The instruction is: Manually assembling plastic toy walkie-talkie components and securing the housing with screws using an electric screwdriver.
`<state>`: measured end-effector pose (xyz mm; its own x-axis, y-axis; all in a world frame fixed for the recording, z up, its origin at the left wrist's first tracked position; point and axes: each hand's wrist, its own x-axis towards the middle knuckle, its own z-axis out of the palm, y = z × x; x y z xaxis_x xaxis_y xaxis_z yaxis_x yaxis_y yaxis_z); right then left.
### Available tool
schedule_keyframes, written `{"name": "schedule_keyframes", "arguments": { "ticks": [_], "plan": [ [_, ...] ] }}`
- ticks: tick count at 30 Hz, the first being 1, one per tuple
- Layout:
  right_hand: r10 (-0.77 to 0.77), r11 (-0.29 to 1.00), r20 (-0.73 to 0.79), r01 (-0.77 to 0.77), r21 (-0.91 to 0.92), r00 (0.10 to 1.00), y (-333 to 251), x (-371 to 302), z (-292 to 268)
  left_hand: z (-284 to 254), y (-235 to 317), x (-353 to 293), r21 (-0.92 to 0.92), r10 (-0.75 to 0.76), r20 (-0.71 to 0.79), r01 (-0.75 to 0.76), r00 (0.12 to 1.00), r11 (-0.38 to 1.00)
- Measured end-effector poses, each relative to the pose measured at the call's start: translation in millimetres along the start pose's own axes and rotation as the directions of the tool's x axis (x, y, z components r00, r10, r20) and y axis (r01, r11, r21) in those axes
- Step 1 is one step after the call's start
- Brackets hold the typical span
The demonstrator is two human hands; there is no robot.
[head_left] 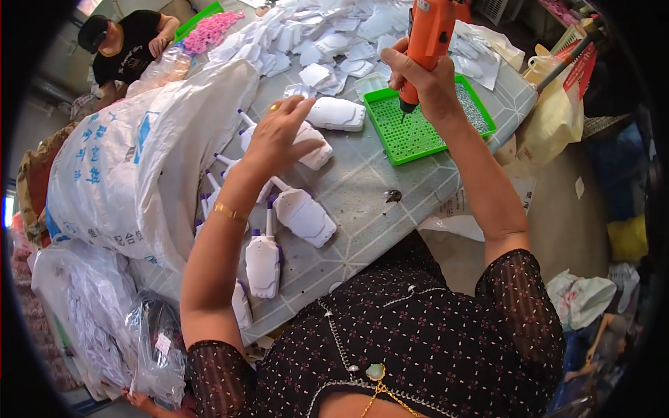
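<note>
My right hand (433, 87) is wrapped around an orange electric screwdriver (427, 35), its dark tip pointing down over a green perforated tray (382, 145). Small metal screws (472, 104) lie heaped on the tray's right side and scattered over its mesh. My left hand (282, 134) hovers with fingers apart above the white plastic casings and appears to hold nothing. Beside it are a white casing (313, 148), partly hidden by the hand, and another white casing (336, 114) lying flat. Closer to me lie a casing with a stubby stem (304, 216) and one with a purple-tipped stem (263, 266).
Loose white plastic parts (327, 45) are piled at the table's far side. A big white woven sack (132, 160) covers the left edge, with clear plastic bags (83, 299) below. A co-worker (129, 45) sits at the far left near pink pieces (212, 31).
</note>
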<state>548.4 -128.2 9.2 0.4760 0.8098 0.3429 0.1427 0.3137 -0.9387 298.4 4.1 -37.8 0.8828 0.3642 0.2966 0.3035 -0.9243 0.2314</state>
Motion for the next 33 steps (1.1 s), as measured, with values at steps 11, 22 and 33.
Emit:
{"name": "schedule_keyframes", "arguments": {
  "ticks": [11,22,33],
  "plan": [
    [-0.049,0.996,0.043,0.046,0.073,0.998,41,5,-10,38,-22,47,-0.082,0.045,0.178,-0.03,0.983,0.996],
    [-0.095,0.99,0.06,0.088,0.106,0.994,55,5,-2,37,-26,46,-0.134,0.051,0.228,-0.021,0.972,0.991],
    [-0.066,0.993,0.098,0.056,0.104,0.993,64,8,-3,33,-30,47,-0.17,0.089,0.26,-0.045,0.962,0.984]
  ]
}}
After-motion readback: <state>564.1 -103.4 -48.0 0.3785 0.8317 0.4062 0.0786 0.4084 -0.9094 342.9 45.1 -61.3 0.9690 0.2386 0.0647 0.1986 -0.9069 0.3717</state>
